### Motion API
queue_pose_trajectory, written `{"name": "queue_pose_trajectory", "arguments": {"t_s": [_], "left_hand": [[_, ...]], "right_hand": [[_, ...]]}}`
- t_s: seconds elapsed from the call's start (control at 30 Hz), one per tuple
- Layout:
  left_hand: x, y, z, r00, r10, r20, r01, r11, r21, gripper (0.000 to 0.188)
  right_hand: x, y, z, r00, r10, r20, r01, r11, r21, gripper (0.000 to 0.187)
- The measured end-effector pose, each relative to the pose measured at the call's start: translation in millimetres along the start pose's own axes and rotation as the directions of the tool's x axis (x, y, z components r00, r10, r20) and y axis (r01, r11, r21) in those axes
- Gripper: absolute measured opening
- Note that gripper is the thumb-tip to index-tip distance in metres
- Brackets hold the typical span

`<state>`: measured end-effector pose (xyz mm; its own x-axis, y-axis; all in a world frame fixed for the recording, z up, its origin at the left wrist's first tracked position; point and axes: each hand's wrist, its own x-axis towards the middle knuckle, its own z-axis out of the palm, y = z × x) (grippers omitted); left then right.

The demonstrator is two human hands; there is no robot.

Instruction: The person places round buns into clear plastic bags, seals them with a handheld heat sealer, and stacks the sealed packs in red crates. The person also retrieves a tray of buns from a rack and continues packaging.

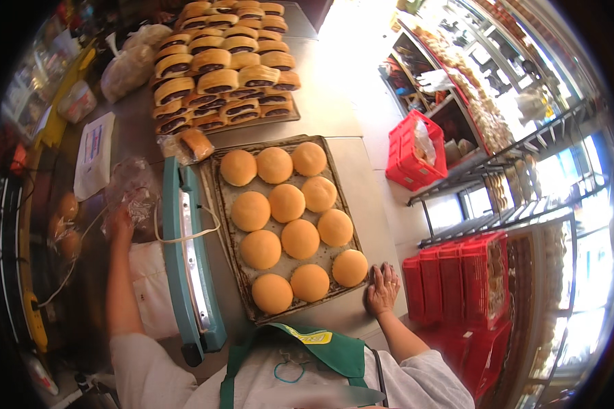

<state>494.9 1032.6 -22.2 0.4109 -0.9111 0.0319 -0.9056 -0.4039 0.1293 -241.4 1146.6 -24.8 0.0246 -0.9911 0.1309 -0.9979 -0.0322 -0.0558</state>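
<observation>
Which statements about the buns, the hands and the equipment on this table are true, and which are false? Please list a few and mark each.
1. Twelve round buns sit on the baking tray. True.
2. The heat sealer is bright red. False: it is teal with a silvery strip.
3. The left hand is at a clear plastic bag. True.
4. The right hand grips a bun. False: it rests on the table beside the tray.
5. The person's apron is green. True.

Golden-brn buns, dk-brn/grey tray, teal sealer, grn apron, red crates
</observation>
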Motion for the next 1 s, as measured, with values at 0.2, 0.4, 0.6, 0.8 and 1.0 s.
{"name": "queue_pose_trajectory", "arguments": {"t_s": [0.2, 0.4, 0.6, 0.8, 1.0], "left_hand": [[-66, -16, -45, 0.993, 0.094, 0.065, -0.073, 0.960, -0.271, 0.016], [-145, -33, -147, 0.874, -0.451, -0.180, -0.022, 0.333, -0.943, 0.017], [-207, 104, -215, 0.533, -0.565, -0.629, -0.402, 0.485, -0.777, 0.021], [-271, 324, -156, 0.937, 0.094, -0.336, -0.341, 0.043, -0.939, 0.007], [-318, 396, -152, 0.779, 0.539, -0.322, -0.530, 0.291, -0.796, 0.021]], "right_hand": [[2, -1, -3, 1.000, -0.006, -0.029, 0.006, 1.000, 0.009, 0.058], [-4, 7, 6, 0.992, -0.056, -0.113, 0.056, 0.998, -0.005, 0.055], [11, -7, -11, 0.982, 0.185, -0.039, -0.176, 0.969, 0.174, 0.050], [29, -97, -125, 0.967, -0.130, -0.217, 0.253, 0.447, 0.858, 0.049], [48, -143, -185, 0.957, -0.242, 0.160, -0.204, -0.168, 0.964, 0.030]]}}
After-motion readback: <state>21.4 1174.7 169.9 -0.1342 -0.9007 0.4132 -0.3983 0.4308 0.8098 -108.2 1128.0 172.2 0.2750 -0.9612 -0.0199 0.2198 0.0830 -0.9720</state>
